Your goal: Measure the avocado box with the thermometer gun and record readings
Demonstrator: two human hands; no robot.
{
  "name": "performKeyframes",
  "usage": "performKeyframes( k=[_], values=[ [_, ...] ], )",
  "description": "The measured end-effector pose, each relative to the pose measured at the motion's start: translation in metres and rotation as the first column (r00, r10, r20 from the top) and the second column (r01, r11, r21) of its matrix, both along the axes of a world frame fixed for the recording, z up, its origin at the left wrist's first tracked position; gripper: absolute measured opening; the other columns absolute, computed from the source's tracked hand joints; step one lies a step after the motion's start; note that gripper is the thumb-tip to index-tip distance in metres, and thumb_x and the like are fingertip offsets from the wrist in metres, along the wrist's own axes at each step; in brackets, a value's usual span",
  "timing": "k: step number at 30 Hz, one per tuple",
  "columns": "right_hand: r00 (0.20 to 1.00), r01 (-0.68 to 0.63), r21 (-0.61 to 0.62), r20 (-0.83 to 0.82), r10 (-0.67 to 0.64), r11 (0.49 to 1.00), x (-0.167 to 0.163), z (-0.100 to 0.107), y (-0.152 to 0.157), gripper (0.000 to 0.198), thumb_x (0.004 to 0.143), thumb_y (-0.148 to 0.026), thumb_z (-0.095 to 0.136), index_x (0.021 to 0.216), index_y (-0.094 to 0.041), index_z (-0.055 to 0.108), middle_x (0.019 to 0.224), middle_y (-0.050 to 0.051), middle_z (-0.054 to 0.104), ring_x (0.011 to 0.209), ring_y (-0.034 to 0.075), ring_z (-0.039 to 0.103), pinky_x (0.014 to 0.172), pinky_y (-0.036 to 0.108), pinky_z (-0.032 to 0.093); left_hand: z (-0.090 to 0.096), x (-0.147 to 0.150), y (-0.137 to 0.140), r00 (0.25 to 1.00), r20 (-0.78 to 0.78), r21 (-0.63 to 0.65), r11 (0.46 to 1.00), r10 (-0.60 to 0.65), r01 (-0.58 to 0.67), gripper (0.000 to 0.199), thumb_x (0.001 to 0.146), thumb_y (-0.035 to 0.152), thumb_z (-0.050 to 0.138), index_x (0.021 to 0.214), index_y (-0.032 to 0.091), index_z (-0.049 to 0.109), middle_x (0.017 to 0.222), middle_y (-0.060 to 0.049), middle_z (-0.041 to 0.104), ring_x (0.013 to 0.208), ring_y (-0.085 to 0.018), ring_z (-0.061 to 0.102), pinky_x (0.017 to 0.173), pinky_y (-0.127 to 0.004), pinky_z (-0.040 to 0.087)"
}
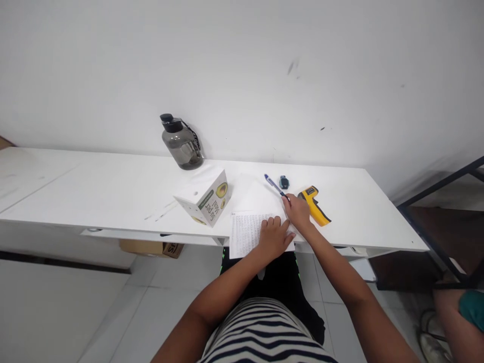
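Observation:
A sheet of paper (242, 237) covered in rows of handwriting lies at the front edge of the white table and hangs slightly over it. My left hand (274, 237) rests on the sheet, fingers spread and holding nothing. Between the fingers of my right hand (297, 212) is a blue-and-white pen (275, 185), its blue end pointing up and away. Just right of that hand lies a yellow infrared thermometer (316, 206). Beyond the pen sits a small dark watch (284, 182) with a teal strap.
A printed white carton (209, 204) with avocado pictures stands left of the paper. Behind it, against the wall, is a grey water bottle (183, 143). Under the white table (113, 186) is a cardboard box (151, 247). Another person's leg (448, 312) shows at lower right, near a dark metal frame.

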State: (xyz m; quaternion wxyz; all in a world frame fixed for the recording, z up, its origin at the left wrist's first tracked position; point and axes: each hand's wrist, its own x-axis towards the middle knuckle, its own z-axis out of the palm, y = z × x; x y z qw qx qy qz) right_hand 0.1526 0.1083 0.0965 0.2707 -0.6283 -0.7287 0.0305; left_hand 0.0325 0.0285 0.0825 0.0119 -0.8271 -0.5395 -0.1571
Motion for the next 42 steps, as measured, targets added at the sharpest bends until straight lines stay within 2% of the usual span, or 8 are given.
performKeyframes(
  k=[2, 5, 9, 14, 19, 24, 32, 42],
  values=[
    [0.964, -0.024, 0.01, -0.264, 0.026, 1.0, 0.002, -0.004, -0.004, 0.032, 0.092, -0.043, 0.039, 0.096, -0.017, 0.057, 0.058, 0.0, 0.056, 0.057, 0.017, 0.053, 0.057, 0.027, 0.032, -0.004, 0.004, -0.002, 1.0, 0.01, 0.003, 1.0, 0.02, -0.02, 0.049, 0.089, 0.056, 0.036, 0.12, 0.022, 0.053, 0.098, -0.009, 0.054, 0.091, -0.026, 0.048, 0.077, -0.041, 0.036],
    [0.788, -0.192, -0.03, -0.6, 0.136, 0.981, 0.001, -0.009, -0.006, 0.019, 0.088, -0.038, 0.043, 0.091, -0.02, 0.05, 0.053, -0.005, 0.049, 0.051, 0.014, 0.048, 0.053, 0.025, 0.035, -0.007, 0.008, -0.007, 1.0, 0.001, 0.027, 0.999, 0.023, -0.023, 0.047, 0.091, 0.05, 0.035, 0.123, 0.019, 0.052, 0.105, -0.011, 0.055, 0.095, -0.026, 0.048, 0.08, -0.042, 0.036],
    [0.604, -0.4, -0.006, -0.754, 0.259, 0.916, -0.003, -0.012, -0.005, 0.01, 0.081, -0.031, 0.05, 0.083, -0.022, 0.048, 0.068, -0.003, 0.055, 0.062, 0.014, 0.053, 0.059, 0.026, 0.041, -0.008, 0.013, -0.01, 1.0, -0.015, 0.069, 0.997, 0.026, -0.025, 0.038, 0.091, 0.033, 0.04, 0.122, 0.015, 0.052, 0.123, -0.012, 0.052, 0.106, -0.026, 0.046, 0.09, -0.045, 0.036],
    [0.643, -0.41, -0.042, -0.722, 0.256, 0.911, -0.003, -0.018, 0.001, 0.011, 0.078, -0.032, 0.055, 0.081, -0.021, 0.055, 0.069, -0.003, 0.051, 0.058, 0.012, 0.045, 0.056, 0.025, 0.039, -0.006, 0.014, -0.009, 0.999, -0.028, 0.037, 0.999, -0.038, 0.039, 0.041, 0.086, 0.028, 0.044, 0.122, 0.01, 0.053, 0.125, -0.013, 0.054, 0.119, -0.029, 0.04, 0.099, -0.048, 0.032],
    [0.666, -0.344, -0.024, -0.712, 0.225, 0.939, -0.005, -0.02, 0.001, 0.014, 0.082, -0.032, 0.051, 0.087, -0.021, 0.06, 0.08, 0.0, 0.06, 0.069, 0.015, 0.055, 0.068, 0.029, 0.045, -0.003, 0.007, -0.007, 0.995, -0.041, 0.014, 0.996, -0.091, 0.092, 0.041, 0.09, 0.03, 0.039, 0.123, 0.011, 0.053, 0.127, -0.013, 0.055, 0.12, -0.03, 0.041, 0.099, -0.049, 0.032],
    [0.68, -0.492, 0.004, -0.623, 0.387, 0.871, -0.001, -0.006, -0.008, 0.018, 0.082, -0.032, 0.056, 0.092, -0.022, 0.067, 0.096, 0.004, 0.065, 0.092, 0.019, 0.06, 0.085, 0.031, 0.046, -0.005, -0.004, -0.009, 0.983, -0.059, 0.019, 0.985, -0.173, 0.174, 0.058, 0.092, 0.051, 0.032, 0.134, 0.013, 0.043, 0.136, -0.014, 0.048, 0.127, -0.031, 0.035, 0.101, -0.049, 0.029],
    [0.692, -0.322, -0.136, -0.709, 0.135, 0.937, -0.004, -0.007, -0.01, 0.024, 0.083, -0.045, 0.053, 0.082, -0.021, 0.058, 0.062, -0.003, 0.056, 0.062, 0.014, 0.054, 0.063, 0.027, 0.045, -0.007, -0.008, -0.006, 0.975, -0.093, 0.026, 0.978, -0.202, 0.205, 0.059, 0.092, 0.053, 0.031, 0.132, 0.012, 0.045, 0.133, -0.014, 0.05, 0.123, -0.031, 0.038, 0.1, -0.051, 0.03],
    [0.744, -0.313, -0.2, -0.66, 0.109, 0.928, -0.003, -0.008, -0.007, 0.03, 0.082, -0.042, 0.051, 0.062, -0.02, 0.055, 0.061, -0.001, 0.057, 0.065, 0.015, 0.053, 0.065, 0.027, 0.042, -0.012, -0.01, -0.005, 0.963, -0.13, 0.077, 0.966, -0.238, 0.249, 0.05, 0.09, 0.049, 0.041, 0.13, 0.019, 0.048, 0.124, -0.013, 0.053, 0.113, -0.027, 0.046, 0.098, -0.045, 0.033]
  ],
)
